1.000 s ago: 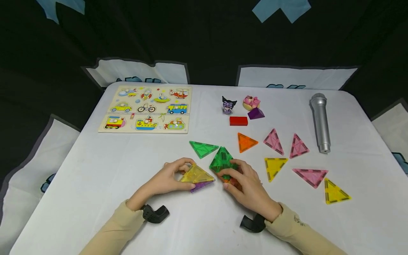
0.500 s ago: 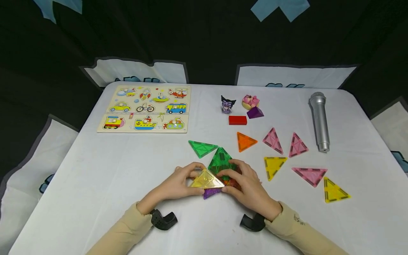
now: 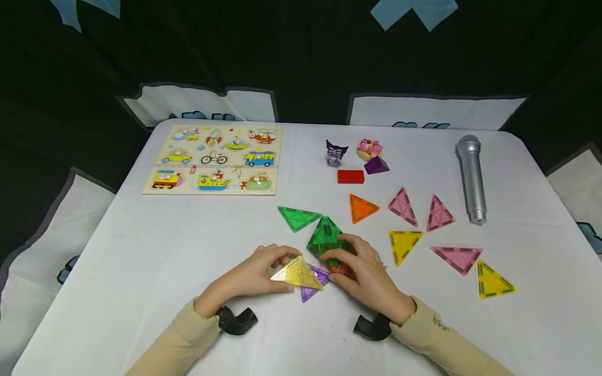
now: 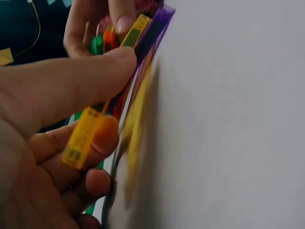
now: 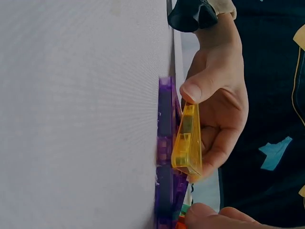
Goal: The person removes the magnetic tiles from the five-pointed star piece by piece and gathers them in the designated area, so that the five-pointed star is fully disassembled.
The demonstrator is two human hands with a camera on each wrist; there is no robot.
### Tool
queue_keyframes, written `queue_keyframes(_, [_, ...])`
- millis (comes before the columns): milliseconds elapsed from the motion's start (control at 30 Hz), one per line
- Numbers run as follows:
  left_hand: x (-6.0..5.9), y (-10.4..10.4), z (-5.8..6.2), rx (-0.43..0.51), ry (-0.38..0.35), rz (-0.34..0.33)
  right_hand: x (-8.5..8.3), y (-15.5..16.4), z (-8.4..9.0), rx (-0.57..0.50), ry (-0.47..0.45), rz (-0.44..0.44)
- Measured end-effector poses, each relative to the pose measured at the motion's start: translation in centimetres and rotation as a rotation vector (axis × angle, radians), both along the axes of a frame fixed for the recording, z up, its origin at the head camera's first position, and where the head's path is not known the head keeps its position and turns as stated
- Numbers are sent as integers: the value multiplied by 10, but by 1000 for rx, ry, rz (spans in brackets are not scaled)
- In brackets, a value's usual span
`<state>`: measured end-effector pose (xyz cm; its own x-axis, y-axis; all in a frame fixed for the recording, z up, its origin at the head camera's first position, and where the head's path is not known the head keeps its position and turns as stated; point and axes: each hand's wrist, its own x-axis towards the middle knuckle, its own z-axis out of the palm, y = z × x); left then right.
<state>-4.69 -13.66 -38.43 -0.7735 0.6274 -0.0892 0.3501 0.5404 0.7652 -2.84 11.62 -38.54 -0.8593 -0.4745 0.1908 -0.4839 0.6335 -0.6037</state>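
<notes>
A white-covered desk (image 3: 141, 261) stands before black cloth (image 3: 305, 57) with pale blue shapes. At the desk's 10 o'clock, a peg-puzzle board (image 3: 226, 166) carries vehicle pieces, among them a blue bus (image 3: 259, 159); a silver microphone (image 3: 472, 180) lies at 2 o'clock. Near the centre, the left hand (image 3: 256, 271) has its grip pinched on a yellow triangular tile (image 3: 297, 272), with a purple triangular tile (image 3: 308, 294) partly behind it at 4 o'clock. The right hand (image 3: 367, 269) curls round a green-and-orange tile structure (image 3: 324, 235) at the yellow one's 1 o'clock.

A white table (image 3: 141, 282) bears a picture board (image 3: 226, 161), figurines (image 3: 335, 155), triangular tiles (image 3: 362, 209) and a silver microphone (image 3: 472, 180).
</notes>
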Motion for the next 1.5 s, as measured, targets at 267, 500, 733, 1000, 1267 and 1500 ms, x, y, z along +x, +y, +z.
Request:
queue_keyframes(267, [4,10,-1,43,-32,-65,-1,-1,-1,23,31,9])
queue_keyframes(500, [1,-7,3,46,-113,-18,-1,0,-2,35,27,14])
queue_keyframes(733, [-14,-41,6,-34,28,160,0,-1,-2,-15,35,28])
queue_keyframes(1000, [-14,-36,7,-137,266,257,-1,0,0,-102,-5,9])
queue_keyframes(1267, [15,29,3,-187,356,24,-1,0,2,-130,-38,-23])
queue_keyframes(1500, [20,40,-1,-190,330,58,-1,0,2,-145,-53,-21])
